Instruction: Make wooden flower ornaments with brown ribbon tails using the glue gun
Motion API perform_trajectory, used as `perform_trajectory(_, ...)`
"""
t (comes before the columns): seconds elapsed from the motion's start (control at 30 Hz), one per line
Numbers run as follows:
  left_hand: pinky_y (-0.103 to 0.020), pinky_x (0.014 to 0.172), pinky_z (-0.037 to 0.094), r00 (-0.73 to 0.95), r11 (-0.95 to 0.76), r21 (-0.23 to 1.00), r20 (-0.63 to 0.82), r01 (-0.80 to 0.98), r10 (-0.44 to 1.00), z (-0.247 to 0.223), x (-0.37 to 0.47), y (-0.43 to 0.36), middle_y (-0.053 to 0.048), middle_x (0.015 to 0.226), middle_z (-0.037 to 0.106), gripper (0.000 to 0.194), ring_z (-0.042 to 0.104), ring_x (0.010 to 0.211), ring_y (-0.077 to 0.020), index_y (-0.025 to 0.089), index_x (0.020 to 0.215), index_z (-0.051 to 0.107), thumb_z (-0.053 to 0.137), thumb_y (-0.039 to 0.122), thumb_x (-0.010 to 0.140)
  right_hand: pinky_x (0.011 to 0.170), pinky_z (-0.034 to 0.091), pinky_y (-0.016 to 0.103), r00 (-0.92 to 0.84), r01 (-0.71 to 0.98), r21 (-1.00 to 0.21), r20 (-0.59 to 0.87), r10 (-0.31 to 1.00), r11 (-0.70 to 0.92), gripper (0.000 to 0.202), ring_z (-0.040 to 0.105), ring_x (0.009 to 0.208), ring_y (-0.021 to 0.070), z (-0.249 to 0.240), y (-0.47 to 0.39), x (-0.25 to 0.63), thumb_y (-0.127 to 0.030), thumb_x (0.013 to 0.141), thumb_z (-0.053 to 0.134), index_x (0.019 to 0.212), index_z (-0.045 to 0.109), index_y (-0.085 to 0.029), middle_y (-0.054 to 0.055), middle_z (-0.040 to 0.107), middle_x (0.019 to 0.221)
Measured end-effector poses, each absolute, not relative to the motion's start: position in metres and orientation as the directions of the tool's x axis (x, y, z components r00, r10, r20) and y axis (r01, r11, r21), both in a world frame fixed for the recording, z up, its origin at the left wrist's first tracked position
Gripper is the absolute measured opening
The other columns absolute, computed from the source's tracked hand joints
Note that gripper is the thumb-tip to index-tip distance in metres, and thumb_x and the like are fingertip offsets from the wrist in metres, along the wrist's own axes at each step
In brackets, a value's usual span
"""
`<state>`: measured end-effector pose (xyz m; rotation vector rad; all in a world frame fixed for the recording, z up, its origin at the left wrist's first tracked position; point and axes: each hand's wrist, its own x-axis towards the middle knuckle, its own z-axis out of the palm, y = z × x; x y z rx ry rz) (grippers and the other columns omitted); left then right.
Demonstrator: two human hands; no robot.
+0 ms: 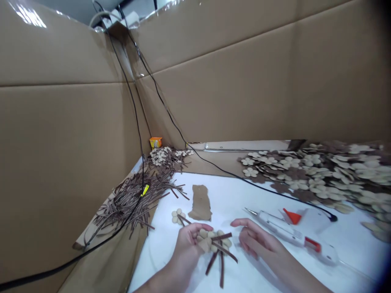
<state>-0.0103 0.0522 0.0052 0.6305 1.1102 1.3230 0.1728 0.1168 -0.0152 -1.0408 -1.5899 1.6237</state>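
My left hand (191, 243) is closed on cream felt flowers (205, 241) with several brown strips fanning out from them to the right and downward. Some of the flowers and strips may rest on the white board; I cannot tell. To the right, apart from the bunch, my right hand (258, 240) has its index finger stretched out and the others loosely bent, with nothing visible in it. A white glue gun (284, 228) with a red trigger lies just beyond the right hand. Past my left hand, another cream flower (178, 216) with brown strips lies on the board.
Brown strips (131, 199) are heaped at the left, with cream flowers (160, 156) behind them. Many cream and brown flowers (317, 175) cover the back right. A torn cardboard piece (200, 203) lies on the white board (226, 191). A black cable (171, 118) crosses above.
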Motion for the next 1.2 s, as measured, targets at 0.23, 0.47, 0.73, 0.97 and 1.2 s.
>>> perform_trajectory(0.23, -0.029, 0.071, 0.051, -0.074, 0.223, 0.827, -0.303, -0.516, 0.95, 0.007, -0.011, 0.058, -0.002, 0.07, 0.061, 0.05, 0.061, 0.067, -0.0127, 0.012, 0.08, 0.062, 0.087, 0.036, 0.044, 0.05, 0.024, 0.024, -0.498, 0.09, -0.994, -0.093, 0.862, -0.055, 0.035, 0.03, 0.05, 0.0105, -0.019, 0.116, 0.166, -0.048, 0.08, 0.046, 0.096, 0.052, -0.018, -0.007, 0.037, 0.053)
perform_trajectory(0.47, -0.027, 0.061, 0.051, -0.076, 0.17, 0.871, -0.23, -0.462, 0.97, -0.006, -0.011, 0.06, -0.004, 0.068, 0.061, 0.058, 0.061, 0.062, -0.014, 0.012, 0.083, 0.061, 0.086, 0.042, 0.041, 0.052, 0.025, 0.024, -0.485, 0.175, -0.984, -0.106, 0.868, -0.022, 0.034, 0.032, 0.052, 0.0107, -0.021, 0.116, 0.165, -0.049, 0.084, 0.041, 0.099, 0.051, -0.019, -0.006, 0.038, 0.058)
perform_trajectory(0.73, -0.025, 0.052, 0.047, -0.093, 0.12, 0.908, -0.171, -0.402, 0.981, -0.011, -0.005, 0.056, -0.004, 0.06, 0.06, 0.055, 0.057, 0.053, -0.0129, 0.01, 0.086, 0.061, 0.082, 0.046, 0.051, 0.053, 0.024, 0.024, -0.522, 0.216, -0.976, -0.119, 0.845, -0.005, 0.035, 0.032, 0.055, 0.0117, -0.017, 0.114, 0.168, -0.051, 0.086, 0.038, 0.098, 0.049, -0.02, -0.006, 0.034, 0.059)
perform_trajectory(0.97, -0.032, 0.068, 0.053, -0.245, 0.072, 0.887, -0.203, -0.455, 0.948, 0.015, -0.022, 0.067, -0.008, 0.082, 0.064, 0.05, 0.064, 0.072, -0.0195, 0.013, 0.091, 0.06, 0.08, 0.042, 0.055, 0.051, 0.021, 0.023, -0.546, 0.289, -0.956, -0.122, 0.829, 0.05, 0.033, 0.027, 0.054, 0.0115, -0.013, 0.112, 0.168, -0.05, 0.086, 0.038, 0.095, 0.052, -0.022, -0.006, 0.031, 0.058)
perform_trajectory(1.2, -0.023, 0.064, 0.051, -0.616, -0.136, 0.974, -0.004, -0.18, 0.788, 0.064, -0.104, 0.164, -0.005, 0.089, 0.062, 0.032, 0.063, 0.062, -0.009, 0.016, 0.114, 0.048, 0.053, 0.012, 0.083, 0.05, 0.022, 0.023, -0.562, 0.316, -0.947, -0.132, 0.816, 0.065, 0.025, 0.028, 0.055, 0.012, -0.003, 0.111, 0.169, -0.041, 0.086, 0.038, 0.091, 0.054, -0.023, -0.005, 0.031, 0.057)
